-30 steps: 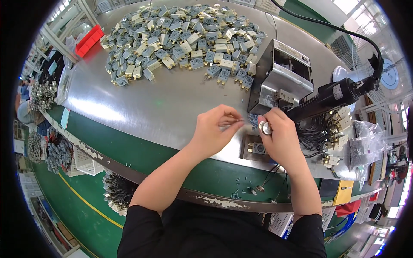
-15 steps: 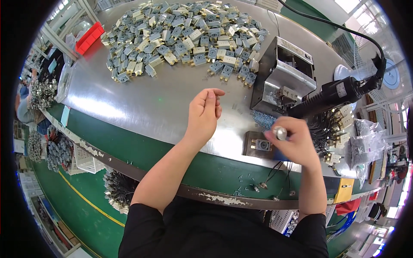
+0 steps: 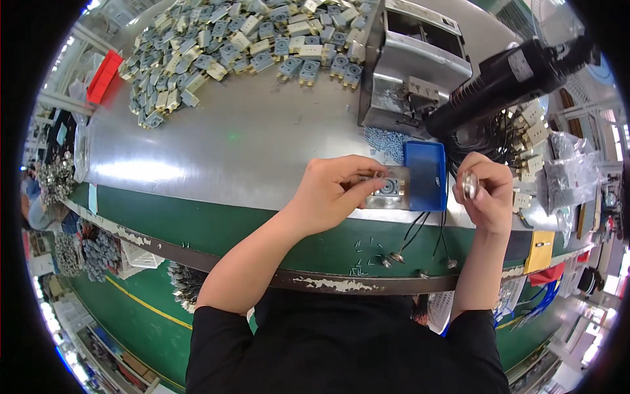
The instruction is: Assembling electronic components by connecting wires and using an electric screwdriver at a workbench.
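Note:
My left hand [image 3: 336,194] reaches over a metal block [image 3: 387,202] that holds a grey plug-like housing [image 3: 391,187]. Thumb and fingertips are pinched together at the housing's left side; what lies between them is too small to name. To the right, my right hand [image 3: 491,197] is raised with its fingers closed around a round silver metal piece [image 3: 469,186], its shiny end showing. Between the hands sits a shallow blue tray [image 3: 425,177], beside the block, with a few tiny pieces in it. Small bluish screws [image 3: 386,143] are heaped behind the block.
A big pile of grey and cream housings [image 3: 262,39] covers the far table. A metal machine [image 3: 420,59] and a black cylindrical tool [image 3: 495,82] stand at back right. Black cords with round metal ends [image 3: 397,257] and loose screws lie on the green mat [image 3: 315,246].
My left hand has moved right and down onto the block, its fingers now at the housing. My right hand has shifted right off the block with the silver piece, uncovering the blue tray. The view has shifted.

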### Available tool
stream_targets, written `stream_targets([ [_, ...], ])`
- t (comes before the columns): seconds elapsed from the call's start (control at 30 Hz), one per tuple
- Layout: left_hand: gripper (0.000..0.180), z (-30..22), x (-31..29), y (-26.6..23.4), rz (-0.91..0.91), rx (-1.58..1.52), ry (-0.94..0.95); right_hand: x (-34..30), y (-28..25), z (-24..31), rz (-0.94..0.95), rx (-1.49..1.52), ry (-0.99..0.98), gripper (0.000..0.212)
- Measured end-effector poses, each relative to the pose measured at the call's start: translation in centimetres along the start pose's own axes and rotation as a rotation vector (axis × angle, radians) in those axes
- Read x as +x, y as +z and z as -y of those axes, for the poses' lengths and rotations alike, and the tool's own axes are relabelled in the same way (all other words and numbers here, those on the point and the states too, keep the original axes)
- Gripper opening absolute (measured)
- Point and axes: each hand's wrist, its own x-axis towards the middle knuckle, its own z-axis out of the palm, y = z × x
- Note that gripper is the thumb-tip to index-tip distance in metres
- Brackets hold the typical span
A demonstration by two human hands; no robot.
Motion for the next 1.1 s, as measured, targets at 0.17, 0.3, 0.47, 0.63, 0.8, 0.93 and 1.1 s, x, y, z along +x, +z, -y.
stream_targets([
  [0.17, 0.021, 0.3, 1.2, 1.1, -0.038, 0.169, 0.294, -0.7, -0.1, -1.1, -0.107, 0.207, -0.077, 0.028],
  [0.3, 0.023, 0.8, 1.6, 1.5, -0.051, 0.275, 0.312, -1.2, -1.2, -2.5, -0.121, 0.345, -0.179, 0.030],
  [0.47, 0.021, 0.9, 1.6, 1.2, -0.035, 0.211, 0.230, -1.2, -0.1, -2.2, -0.121, 0.288, -0.237, 0.030],
  [0.63, 0.020, 0.6, 1.6, 1.1, -0.017, 0.219, 0.210, -1.2, 1.4, -1.8, -0.165, -0.049, -0.174, 0.020],
  [0.8, 0.026, 0.7, 1.6, 1.1, 0.008, 0.232, 0.205, -0.4, 2.5, -1.2, -0.093, -0.397, -0.252, 0.018],
  [0.93, 0.028, 0.5, 1.6, 1.0, 0.006, 0.256, 0.204, -0.1, 3.2, -0.9, -0.112, -0.425, -0.165, 0.017],
  [1.1, 0.040, -0.5, 1.7, 1.2, -0.057, 0.238, 0.390, 1.4, 4.8, -0.5, -0.121, -0.523, -0.098, 0.017],
])
